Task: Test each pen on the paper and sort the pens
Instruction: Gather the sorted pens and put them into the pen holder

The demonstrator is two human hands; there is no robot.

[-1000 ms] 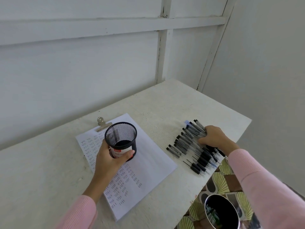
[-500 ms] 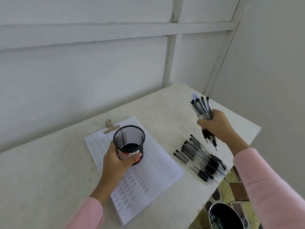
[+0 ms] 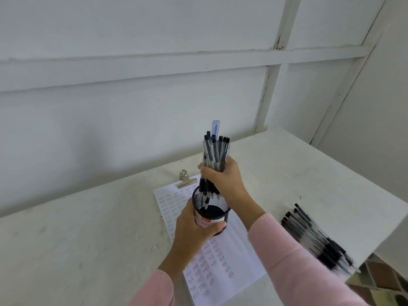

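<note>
1. The bundle of clear-barrelled, black-capped pens (image 3: 215, 153) looks light, stiff and slick. A handful may splay or slip, so mid-barrel is the best place to hold it.
2. The right hand (image 3: 223, 180) has its fingers (image 3: 205, 173) clenched round those barrels directly above the black wire-mesh cup (image 3: 212, 208), with the pen tips dipping inside its rim.
3. The left hand (image 3: 194, 226) grasps the cup's wall over the scribbled white paper (image 3: 220, 261).
4. More such pens (image 3: 313, 235) lie on the white surface (image 3: 88, 239), well right of the cup.
</note>
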